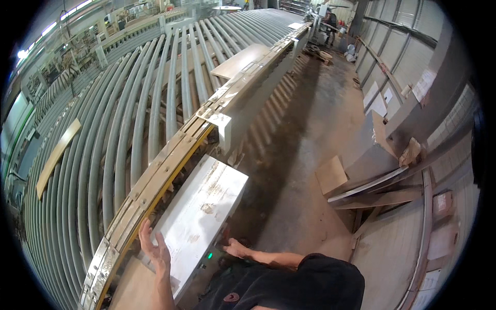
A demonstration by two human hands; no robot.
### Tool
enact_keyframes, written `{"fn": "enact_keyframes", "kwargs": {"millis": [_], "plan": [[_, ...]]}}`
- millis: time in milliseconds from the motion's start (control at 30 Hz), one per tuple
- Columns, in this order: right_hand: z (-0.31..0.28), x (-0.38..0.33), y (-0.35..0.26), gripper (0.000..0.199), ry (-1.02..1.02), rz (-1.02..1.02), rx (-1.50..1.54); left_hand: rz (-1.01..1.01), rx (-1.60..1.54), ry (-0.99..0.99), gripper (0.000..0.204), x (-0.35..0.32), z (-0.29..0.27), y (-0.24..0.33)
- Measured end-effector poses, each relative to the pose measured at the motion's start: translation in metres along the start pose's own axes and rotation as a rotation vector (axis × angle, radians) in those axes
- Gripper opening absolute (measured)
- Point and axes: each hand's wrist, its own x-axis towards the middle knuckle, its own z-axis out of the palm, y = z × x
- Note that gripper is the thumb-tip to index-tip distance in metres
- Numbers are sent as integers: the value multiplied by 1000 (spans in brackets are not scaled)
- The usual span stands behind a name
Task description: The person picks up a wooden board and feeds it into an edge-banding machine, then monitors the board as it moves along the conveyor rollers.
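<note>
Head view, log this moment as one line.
left hand open, touching white box | right hand at box's near side | roller conveyor holds boards

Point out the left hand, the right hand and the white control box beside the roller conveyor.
left hand (155, 250), head view, on the back of the open hand.
right hand (233, 248), head view, on the knuckles by the box's front.
white control box (201, 212), head view, on its scuffed top face.

Premises: an industrial woodworking plant or factory hall. Evidence: a long roller conveyor (129, 119) of grey steel rollers carrying a wooden board (56, 155) and a panel (239, 60); corrugated metal wall (400, 49); dusty concrete floor (305, 150); offcut boards (372, 188) stacked alongside; further machinery (323, 23) at the far end.
</note>
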Motion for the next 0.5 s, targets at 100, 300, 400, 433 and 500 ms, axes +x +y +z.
{"fn": "enact_keyframes", "kwargs": {"millis": [100, 300, 400, 433, 500], "plan": [[-10, 1, -9, 46, -93, -86, 92, -162, -9, 74, 40, -1, -1, 17], [3, 12, 8, 47, -153, -77, -59, -243, 76, 162, 40, -13, -22, -11], [9, 31, 30, 43, -178, -74, -20, -319, 129, 224, 40, -7, -41, -20], [11, 30, 31, 43, -177, -68, -24, -324, 125, 222, 40, 4, -51, -17], [19, 35, 37, 44, -137, 2, -194, -311, 239, 232, 40, 35, -74, -27]]}}
